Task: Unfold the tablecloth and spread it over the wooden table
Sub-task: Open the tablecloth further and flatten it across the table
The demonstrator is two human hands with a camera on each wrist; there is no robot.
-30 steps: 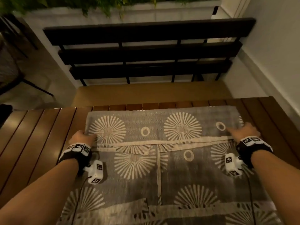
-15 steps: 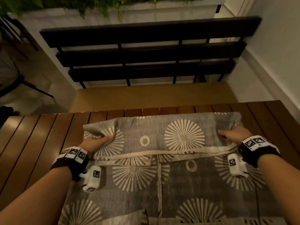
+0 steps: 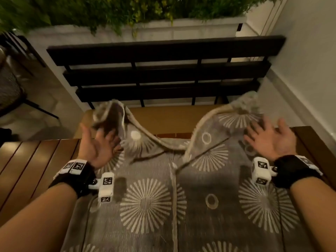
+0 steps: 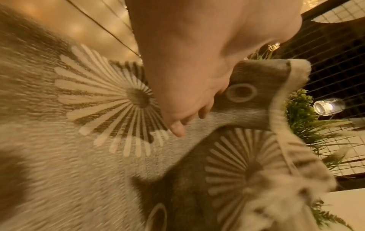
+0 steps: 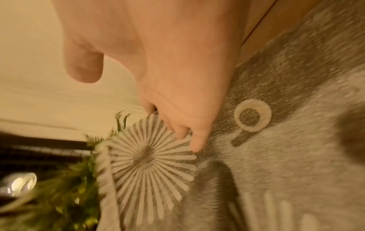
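Observation:
The grey tablecloth (image 3: 151,206) with white sunburst and ring prints covers the middle of the wooden table (image 3: 31,160). Its far flap is in the air beyond the table's far edge, with two corners thrown up, one at the left (image 3: 109,113) and one at the right (image 3: 243,108). My left hand (image 3: 98,142) is raised palm up with straight fingers, just behind the left corner and holding nothing. My right hand (image 3: 267,137) is spread open, blurred, below the right corner. In the wrist views the left hand's fingers (image 4: 177,125) and the right hand's fingers (image 5: 195,140) lie straight against the cloth (image 5: 276,156).
A dark slatted bench (image 3: 163,73) with a tan seat (image 3: 163,119) stands just past the table's far edge. Behind it runs a white planter (image 3: 163,31) with green plants. A white wall (image 3: 309,70) is close on the right, a dark chair (image 3: 11,91) at the left.
Both hands pinched the folded top layer's corners, then flung it up and away. They have let go and now stand open, while the flap flies toward the bench.

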